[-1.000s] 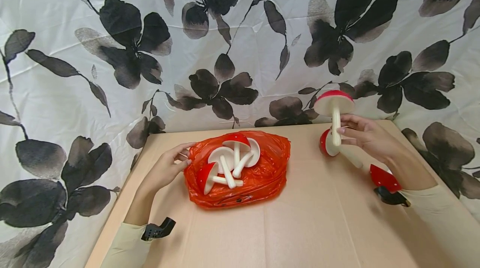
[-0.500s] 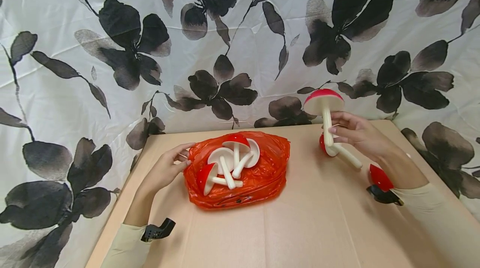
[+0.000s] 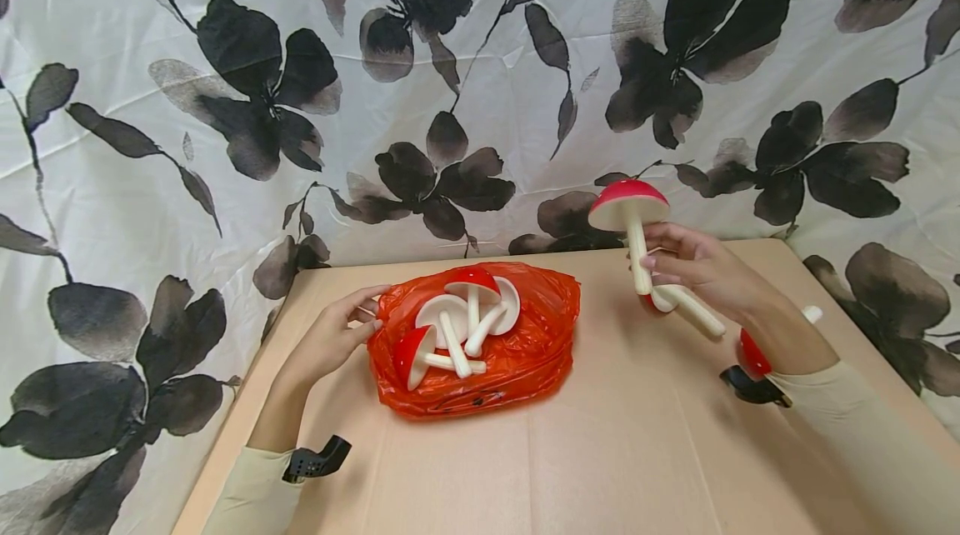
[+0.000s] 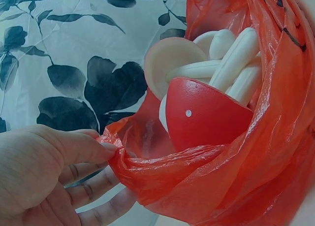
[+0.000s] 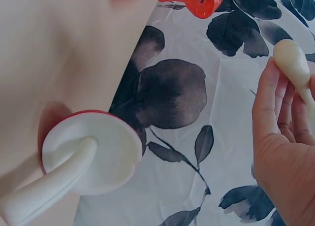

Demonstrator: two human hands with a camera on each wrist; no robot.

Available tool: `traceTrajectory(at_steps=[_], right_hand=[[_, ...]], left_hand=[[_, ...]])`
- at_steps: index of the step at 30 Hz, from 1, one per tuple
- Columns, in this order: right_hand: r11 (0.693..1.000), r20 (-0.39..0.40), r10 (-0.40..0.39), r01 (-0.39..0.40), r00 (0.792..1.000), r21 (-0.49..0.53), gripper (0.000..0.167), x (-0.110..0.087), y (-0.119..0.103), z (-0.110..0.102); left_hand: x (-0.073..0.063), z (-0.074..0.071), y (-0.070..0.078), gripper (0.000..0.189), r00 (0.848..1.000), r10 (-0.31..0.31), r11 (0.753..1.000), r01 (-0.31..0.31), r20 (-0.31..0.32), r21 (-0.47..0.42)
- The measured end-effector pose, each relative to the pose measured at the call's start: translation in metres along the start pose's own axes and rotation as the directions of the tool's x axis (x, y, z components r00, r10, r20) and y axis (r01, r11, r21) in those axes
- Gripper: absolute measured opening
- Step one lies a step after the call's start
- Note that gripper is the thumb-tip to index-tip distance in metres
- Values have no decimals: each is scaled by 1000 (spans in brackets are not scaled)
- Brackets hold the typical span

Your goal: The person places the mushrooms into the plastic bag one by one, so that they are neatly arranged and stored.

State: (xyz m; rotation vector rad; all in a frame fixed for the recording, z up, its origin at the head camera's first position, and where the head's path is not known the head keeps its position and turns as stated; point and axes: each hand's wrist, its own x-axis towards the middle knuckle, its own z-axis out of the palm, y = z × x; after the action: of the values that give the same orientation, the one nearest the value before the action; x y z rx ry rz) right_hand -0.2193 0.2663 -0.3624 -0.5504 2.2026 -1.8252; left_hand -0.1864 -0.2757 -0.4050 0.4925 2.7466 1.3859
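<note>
My left hand point(image 3: 337, 335) pinches the left rim of an open red plastic bag point(image 3: 536, 352), thumb on top in the left wrist view. Several toy mushrooms with red caps and white stems lie inside, one red cap point(image 4: 209, 115) nearest that hand. To the right of the bag, my right hand point(image 3: 701, 268) grips another toy mushroom point(image 3: 628, 206) by its stem, cap up, raised above the table. The bulbous stem end point(image 5: 292, 61) shows between the fingers in the right wrist view. Below this hand, a second mushroom point(image 3: 693, 312) lies on the table, its cap partly hidden.
Another mushroom point(image 3: 752, 353) lies at the right, mostly hidden behind my right wrist. The light wooden table point(image 3: 600, 452) reaches back to a white cloth point(image 3: 525, 102) with dark flowers. Black straps with small devices sit on both wrists.
My right hand has moved left with the held mushroom, toward the bag. More of the mushroom stem on the table now shows. The left hand and bag have stayed put.
</note>
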Motion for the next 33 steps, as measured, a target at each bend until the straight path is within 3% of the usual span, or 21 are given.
traceTrajectory(at_steps=[8,17,27,33], right_hand=[[1000,42,-25,25,999,-8,44,4,-4,10],[994,89,-48,56,995,-93,42,13,-7,21],[984,172,-92,116,981,-136,33,25,-12,35],[979,213,-63,102,975,-177,32,30,-16,42]], left_hand=[[0,0,-1,50,1000,-9,1000,9,0,-2],[0,0,-1,50,1000,-4,1000,4,-2,-1],[3,0,-2,50,1000,-7,1000,7,1,3],[3,1,-1,50,1000,-10,1000,10,1,10]])
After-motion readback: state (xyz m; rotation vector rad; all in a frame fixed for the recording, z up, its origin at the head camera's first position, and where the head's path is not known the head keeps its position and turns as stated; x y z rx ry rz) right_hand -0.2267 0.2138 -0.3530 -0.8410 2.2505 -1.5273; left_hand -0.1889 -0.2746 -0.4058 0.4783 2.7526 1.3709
